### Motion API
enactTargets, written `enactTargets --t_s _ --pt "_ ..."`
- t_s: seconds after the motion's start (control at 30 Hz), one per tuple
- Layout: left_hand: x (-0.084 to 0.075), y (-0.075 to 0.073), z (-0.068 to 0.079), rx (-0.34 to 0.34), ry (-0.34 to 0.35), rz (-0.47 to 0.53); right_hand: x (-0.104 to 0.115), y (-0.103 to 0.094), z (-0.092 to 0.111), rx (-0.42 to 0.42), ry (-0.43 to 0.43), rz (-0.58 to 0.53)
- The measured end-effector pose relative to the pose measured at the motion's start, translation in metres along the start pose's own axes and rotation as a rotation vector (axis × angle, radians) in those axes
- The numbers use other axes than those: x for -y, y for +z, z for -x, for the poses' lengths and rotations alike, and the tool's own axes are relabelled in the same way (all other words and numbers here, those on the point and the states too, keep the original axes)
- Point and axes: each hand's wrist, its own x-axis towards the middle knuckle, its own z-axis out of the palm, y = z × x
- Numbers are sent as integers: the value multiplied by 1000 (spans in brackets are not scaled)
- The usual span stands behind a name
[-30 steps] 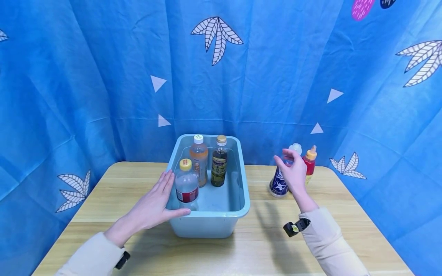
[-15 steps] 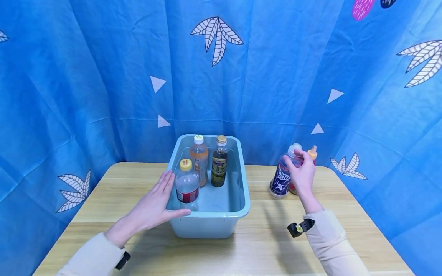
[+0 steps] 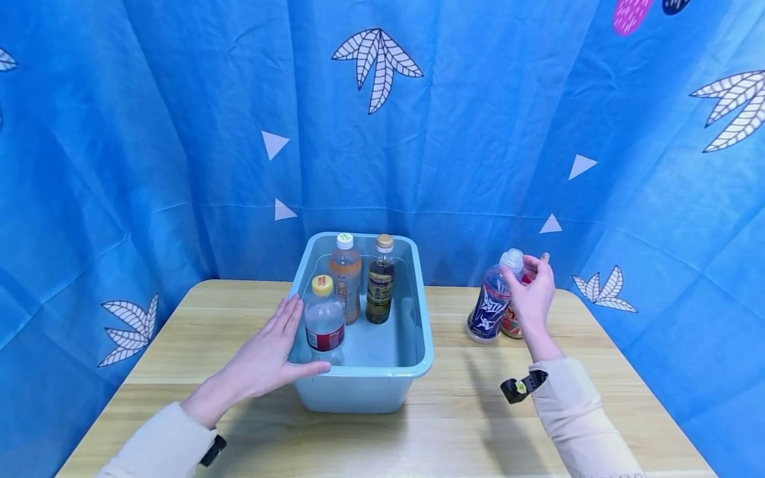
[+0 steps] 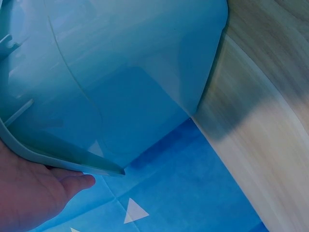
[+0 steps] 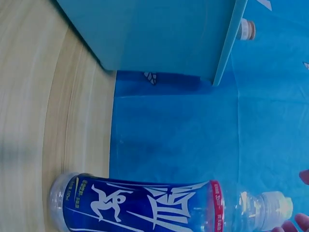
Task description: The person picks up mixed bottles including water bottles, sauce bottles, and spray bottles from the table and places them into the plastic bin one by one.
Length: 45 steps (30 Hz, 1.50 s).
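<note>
The pale wooden tabletop (image 3: 436, 431) bears a light-blue plastic tub (image 3: 352, 390), seemingly steadied by the straight-fingered left grip (image 3: 265, 355); to its right stands a clear, navy-labelled plastic bottle (image 3: 489, 309), the right grip (image 3: 532, 295) curved by its neck, holding or not I can't tell.

Compared with one second ago, the right hand (image 3: 530, 295) has moved rightward, and its sleeve (image 3: 582, 415) and black wrist device (image 3: 522, 386) have shifted with it. The blue-labelled bottle (image 3: 489, 309), earlier partly hidden behind the fingers (image 3: 540, 267), now shows its label in view to their left. The red bottle (image 3: 510, 324), whose yellow cap stood exposed right of the fingers, now shows just its nozzle tip above them and its lower label below-left.
</note>
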Motion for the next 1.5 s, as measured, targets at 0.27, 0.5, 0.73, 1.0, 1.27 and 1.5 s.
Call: enactTargets --t_s 0.27,0.5,0.73,1.0,1.27,1.5 --pt "1 -1 1 -4 6 7 -5 1 -7 -7 37 64" --pt "1 -2 1 -6 13 1 -7 2 -12 29 86 81" --pt "0 -2 1 -7 15 4 -10 2 -15 80 154 88" --pt "1 -2 1 -13 21 0 -12 4 -20 88 159 112" --pt "2 -1 1 -13 15 -3 -13 3 -23 79 171 115" --pt "2 -1 1 -12 16 0 -14 0 -24 89 195 121"
